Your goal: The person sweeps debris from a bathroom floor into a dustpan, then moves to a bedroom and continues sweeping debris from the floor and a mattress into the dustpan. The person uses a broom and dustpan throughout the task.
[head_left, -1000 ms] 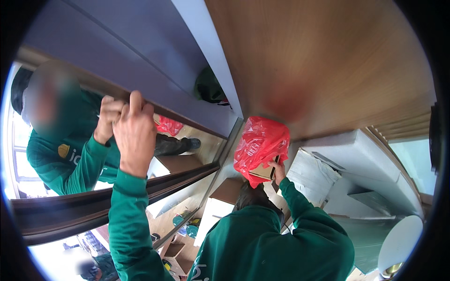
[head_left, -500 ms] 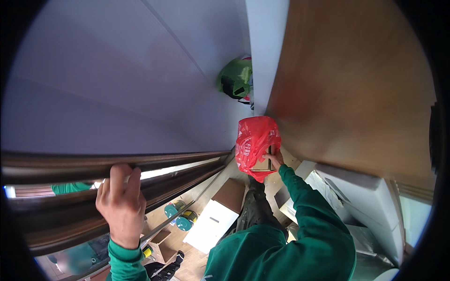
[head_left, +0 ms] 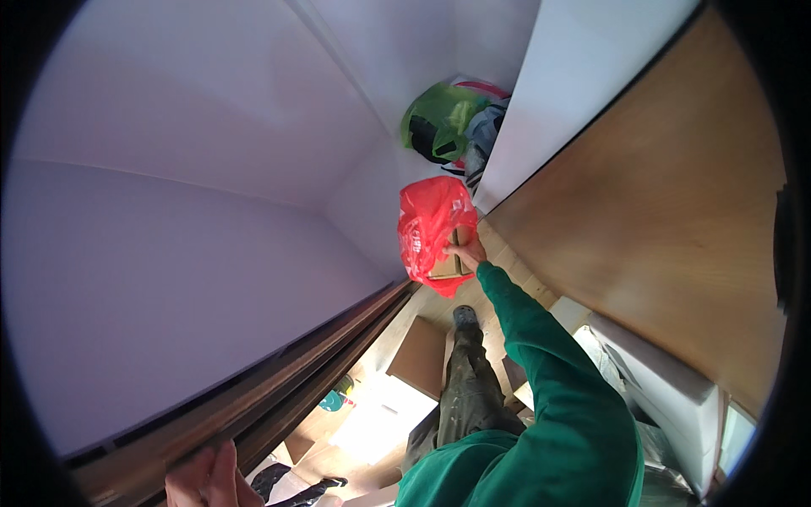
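My right hand [head_left: 469, 252] is closed on the side of a red plastic bag [head_left: 427, 215], held up over the floor. Brown cardboard [head_left: 446, 267] shows through the bag's opening, beside my fingers. My left hand [head_left: 207, 482] is at the lower left, partly cut off by the picture's edge. Its fingers are bent over the dark brown frame [head_left: 253, 406], which runs diagonally up to the middle. Beyond the red bag, a green plastic bag [head_left: 439, 122] with dark and grey items lies in the corner of a pale compartment.
A white panel edge [head_left: 583, 93] and a wide wooden panel [head_left: 650, 186] rise on the right. White wrapped panels [head_left: 655, 355] lean at the lower right. Below stand a brown-and-white box [head_left: 418, 359] and a teal-lidded tub [head_left: 332, 400]. My shoe [head_left: 465, 316] is on the wooden floor.
The view has shifted, showing more of the green bag and the compartment. The red bag, still in my right hand, appears slightly farther up and left. My left hand sits lower in the picture.
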Motion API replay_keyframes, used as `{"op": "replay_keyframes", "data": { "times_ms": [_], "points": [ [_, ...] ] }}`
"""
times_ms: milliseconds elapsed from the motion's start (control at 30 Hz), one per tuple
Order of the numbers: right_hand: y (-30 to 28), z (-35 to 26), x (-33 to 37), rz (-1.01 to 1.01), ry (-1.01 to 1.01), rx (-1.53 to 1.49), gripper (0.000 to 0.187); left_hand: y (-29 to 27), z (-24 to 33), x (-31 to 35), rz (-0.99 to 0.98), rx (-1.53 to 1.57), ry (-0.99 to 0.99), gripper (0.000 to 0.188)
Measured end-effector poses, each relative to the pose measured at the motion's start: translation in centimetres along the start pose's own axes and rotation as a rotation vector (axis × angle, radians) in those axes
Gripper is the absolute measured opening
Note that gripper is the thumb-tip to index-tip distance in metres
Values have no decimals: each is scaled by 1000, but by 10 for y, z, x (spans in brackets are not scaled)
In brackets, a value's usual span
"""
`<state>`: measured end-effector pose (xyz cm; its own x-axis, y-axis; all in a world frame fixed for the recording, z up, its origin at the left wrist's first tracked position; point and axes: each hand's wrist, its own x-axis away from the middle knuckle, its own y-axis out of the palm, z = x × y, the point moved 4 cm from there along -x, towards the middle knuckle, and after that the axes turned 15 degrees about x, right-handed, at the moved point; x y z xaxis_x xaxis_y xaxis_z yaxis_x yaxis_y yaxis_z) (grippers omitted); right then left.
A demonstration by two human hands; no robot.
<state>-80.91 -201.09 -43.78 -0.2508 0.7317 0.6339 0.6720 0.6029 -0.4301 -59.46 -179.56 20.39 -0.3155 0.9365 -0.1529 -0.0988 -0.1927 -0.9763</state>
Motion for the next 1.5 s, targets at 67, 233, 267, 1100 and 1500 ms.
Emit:
{"op": "replay_keyframes", "data": {
  "times_ms": [67,233,267,1100,1500],
  "points": [
    [22,-16,-23,4,-27,-41,95,5,-6,1,-18,-14,3,19],
    [74,-60,-76,-22,9,-204,93,28,-48,-16,-54,44,26,14],
    [80,-70,-81,-3,42,-240,93,31,-50,-19,-64,52,36,13],
    [-14,281,246,-657,442,718,55,31,13,-11,128,68,105,26],
    [-12,175,282,-113,228,-138,31,44,102,49,266,681,344,24]
  ]
}}
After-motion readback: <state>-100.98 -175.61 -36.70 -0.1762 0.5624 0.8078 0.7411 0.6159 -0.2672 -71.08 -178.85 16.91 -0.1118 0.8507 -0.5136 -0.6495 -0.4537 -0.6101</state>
